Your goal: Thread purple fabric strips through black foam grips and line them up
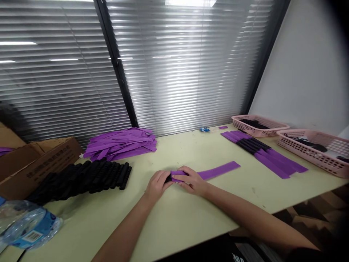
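Observation:
At the middle of the table, my left hand [157, 185] closes around a black foam grip, of which only a small dark part shows between the fingers. Beside it, my right hand [192, 181] pinches a purple strip [220, 170] against that grip. One end of the strip lies over the black piece, and its long tail runs out flat to the right on the table. The two hands almost touch, and most of the grip is hidden by the fingers.
A pile of purple strips [122, 143] lies by the blinds. Black ribbed tubes [92, 178] are heaped left, near a cardboard box [40, 163] and a plastic bottle [35, 225]. Strips with black grips on them [253, 145] lie right, beside two pink baskets [305, 151] [272, 129].

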Motion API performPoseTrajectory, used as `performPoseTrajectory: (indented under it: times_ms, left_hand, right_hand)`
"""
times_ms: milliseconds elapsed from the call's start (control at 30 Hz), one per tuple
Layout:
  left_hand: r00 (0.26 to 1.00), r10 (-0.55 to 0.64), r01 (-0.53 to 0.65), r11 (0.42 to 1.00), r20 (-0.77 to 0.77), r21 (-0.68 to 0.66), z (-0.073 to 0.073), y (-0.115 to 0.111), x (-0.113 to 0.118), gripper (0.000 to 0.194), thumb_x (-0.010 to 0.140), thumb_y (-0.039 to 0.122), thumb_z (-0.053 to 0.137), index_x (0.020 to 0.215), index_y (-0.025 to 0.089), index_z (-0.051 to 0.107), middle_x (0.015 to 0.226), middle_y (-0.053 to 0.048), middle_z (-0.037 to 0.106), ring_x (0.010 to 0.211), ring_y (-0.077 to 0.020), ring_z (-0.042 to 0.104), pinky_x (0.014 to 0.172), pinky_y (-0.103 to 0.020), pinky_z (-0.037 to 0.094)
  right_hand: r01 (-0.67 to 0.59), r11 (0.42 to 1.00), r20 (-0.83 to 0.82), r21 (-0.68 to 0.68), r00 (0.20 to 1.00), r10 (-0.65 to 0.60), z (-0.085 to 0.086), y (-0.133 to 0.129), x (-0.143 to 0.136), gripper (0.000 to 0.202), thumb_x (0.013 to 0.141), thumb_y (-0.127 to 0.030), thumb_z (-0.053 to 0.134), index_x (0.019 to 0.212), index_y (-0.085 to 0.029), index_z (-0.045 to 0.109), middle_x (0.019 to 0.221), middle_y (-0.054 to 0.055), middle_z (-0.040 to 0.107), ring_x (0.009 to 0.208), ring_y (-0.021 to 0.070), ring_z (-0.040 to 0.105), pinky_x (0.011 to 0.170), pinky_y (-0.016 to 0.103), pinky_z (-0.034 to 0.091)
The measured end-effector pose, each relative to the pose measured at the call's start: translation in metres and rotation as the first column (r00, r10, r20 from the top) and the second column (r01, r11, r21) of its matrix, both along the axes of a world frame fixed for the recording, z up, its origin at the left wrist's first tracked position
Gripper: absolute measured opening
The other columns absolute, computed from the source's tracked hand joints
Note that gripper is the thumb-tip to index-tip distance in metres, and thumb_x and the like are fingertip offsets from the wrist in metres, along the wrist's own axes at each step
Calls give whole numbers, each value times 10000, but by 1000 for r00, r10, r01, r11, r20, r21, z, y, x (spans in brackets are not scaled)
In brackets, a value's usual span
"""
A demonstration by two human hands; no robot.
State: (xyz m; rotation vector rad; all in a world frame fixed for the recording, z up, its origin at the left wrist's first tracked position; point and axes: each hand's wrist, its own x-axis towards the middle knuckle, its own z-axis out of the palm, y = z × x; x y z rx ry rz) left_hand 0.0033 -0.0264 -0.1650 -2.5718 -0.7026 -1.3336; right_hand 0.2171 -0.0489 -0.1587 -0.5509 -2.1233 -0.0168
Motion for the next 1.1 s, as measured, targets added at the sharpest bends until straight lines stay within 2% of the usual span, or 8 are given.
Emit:
performPoseTrajectory:
  times_ms: [233, 500, 700, 1000, 1100]
  left_hand:
    - [1000, 5, -5, 1000, -15, -4, 2, 1, -1, 285, 939, 373, 474, 1108, 158, 553, 895, -87, 656, 819, -188, 625, 745, -327, 550]
    - [994, 19, -13, 998, -109, 57, -1, 6, -6, 293, 942, 382, 465, 1091, 150, 565, 870, -87, 664, 786, -188, 629, 725, -326, 543]
    - [987, 47, -35, 996, -156, 77, 0, 7, -5, 296, 953, 391, 435, 1075, 150, 556, 863, -81, 663, 784, -187, 630, 733, -325, 533]
    - [967, 86, -60, 992, -241, 113, -2, 9, -6, 293, 948, 407, 442, 1025, 151, 562, 801, -60, 648, 728, -179, 622, 693, -307, 513]
    - [956, 88, -61, 993, -281, 103, -4, 9, -5, 309, 949, 426, 430, 998, 154, 569, 776, -52, 637, 718, -177, 619, 690, -304, 511]
  right_hand:
    - [34, 999, 41, 3, 999, -34, 1, 0, 0, 294, 926, -249, 480, 1195, -196, 585, 1003, 109, 557, 906, 190, 521, 764, 346, 486]
    - [-41, 998, 47, -55, 998, 43, 5, 0, -4, 280, 947, -282, 444, 1164, -179, 589, 960, 111, 561, 866, 183, 521, 727, 332, 493]
    - [-18, 997, 50, -81, 999, 22, 4, 2, -3, 255, 932, -244, 469, 1135, -185, 611, 960, 103, 574, 859, 182, 524, 742, 340, 481]
    - [-143, 962, 30, -232, 988, 154, 8, 5, 1, 282, 936, -256, 476, 1158, -169, 627, 993, 117, 576, 895, 177, 543, 783, 336, 492]
    - [-147, 955, 59, -258, 984, 168, 11, 3, 2, 279, 946, -265, 454, 1120, -152, 640, 972, 114, 570, 875, 169, 543, 779, 322, 487]
